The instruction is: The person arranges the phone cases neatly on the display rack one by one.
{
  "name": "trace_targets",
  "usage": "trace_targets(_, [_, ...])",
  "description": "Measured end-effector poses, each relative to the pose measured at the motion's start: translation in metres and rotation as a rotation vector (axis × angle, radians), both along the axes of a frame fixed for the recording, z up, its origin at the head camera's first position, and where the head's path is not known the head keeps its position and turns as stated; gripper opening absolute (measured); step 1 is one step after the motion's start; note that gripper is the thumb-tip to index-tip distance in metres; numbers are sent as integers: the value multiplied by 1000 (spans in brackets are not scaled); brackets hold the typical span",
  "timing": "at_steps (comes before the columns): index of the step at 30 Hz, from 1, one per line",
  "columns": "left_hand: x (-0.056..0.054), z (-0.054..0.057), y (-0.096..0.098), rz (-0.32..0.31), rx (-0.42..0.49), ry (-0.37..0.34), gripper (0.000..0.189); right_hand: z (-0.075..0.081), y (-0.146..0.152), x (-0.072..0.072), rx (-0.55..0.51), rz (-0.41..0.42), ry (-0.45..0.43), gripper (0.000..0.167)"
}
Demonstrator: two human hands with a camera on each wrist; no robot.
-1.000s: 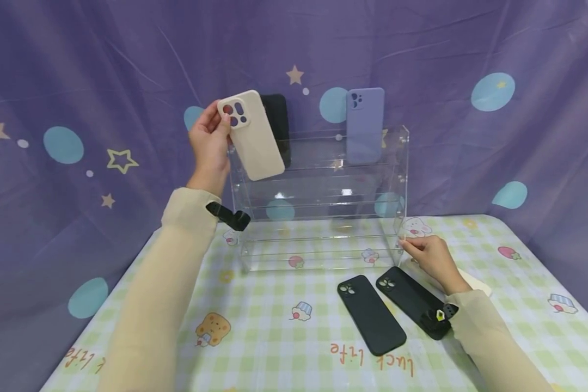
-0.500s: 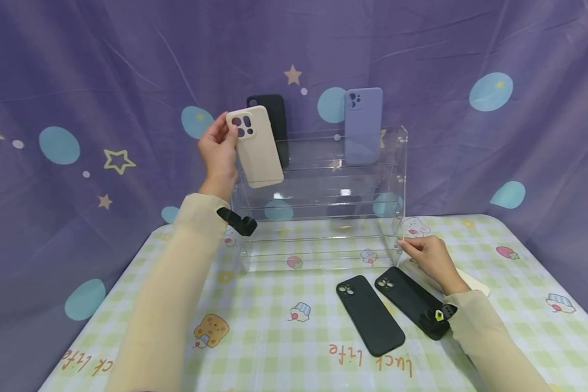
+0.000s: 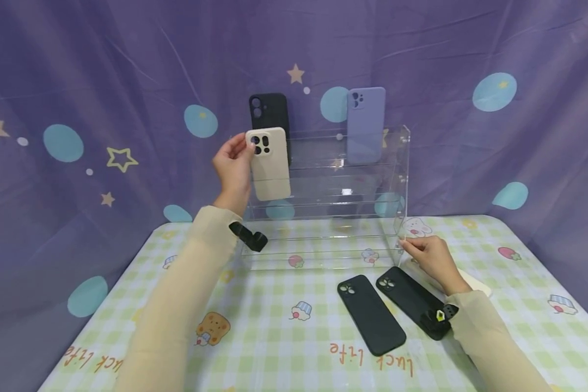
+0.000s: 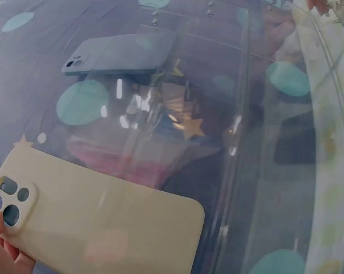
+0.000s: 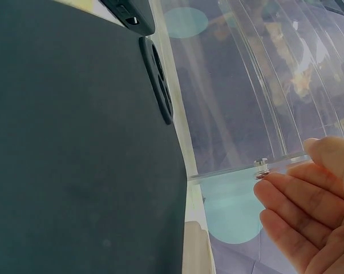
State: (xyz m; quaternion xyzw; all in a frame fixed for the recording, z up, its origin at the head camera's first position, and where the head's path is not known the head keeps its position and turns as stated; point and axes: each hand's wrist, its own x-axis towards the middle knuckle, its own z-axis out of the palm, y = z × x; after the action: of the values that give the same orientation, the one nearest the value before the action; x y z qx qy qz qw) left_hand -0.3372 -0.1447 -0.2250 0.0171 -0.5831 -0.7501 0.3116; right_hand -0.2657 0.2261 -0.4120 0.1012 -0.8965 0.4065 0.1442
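My left hand pinches a cream phone case at its camera-hole corner. The case stands nearly upright at the left of a clear acrylic display stand, its lower part seen through a clear strip. In the left wrist view the cream case fills the lower left, with fingertips at the lens holes. My right hand pinches the stand's right side edge low down; the right wrist view shows thumb and fingers on either side of the clear panel. Whether the cream case's bottom touches a shelf, I cannot tell.
On the top tier stand a black phone case, partly behind the cream one, and a lavender phone case. Two black cases lie on the checked tablecloth: one front right, another near my right wrist. A cream case lies partly under that hand.
My left hand has moved down and right with the cream case, which has turned from tilted to nearly upright. More of the black case behind it shows. The right hand keeps its place.
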Motion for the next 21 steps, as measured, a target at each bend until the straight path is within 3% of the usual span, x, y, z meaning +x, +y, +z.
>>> trace_targets(8, [-2, -9, 0, 19, 20, -67, 21, -1, 1, 0, 5, -3, 16, 25])
trace_targets(21, [-4, -11, 0, 58, -64, -66, 21, 0, 1, -2, 4, -5, 31, 23])
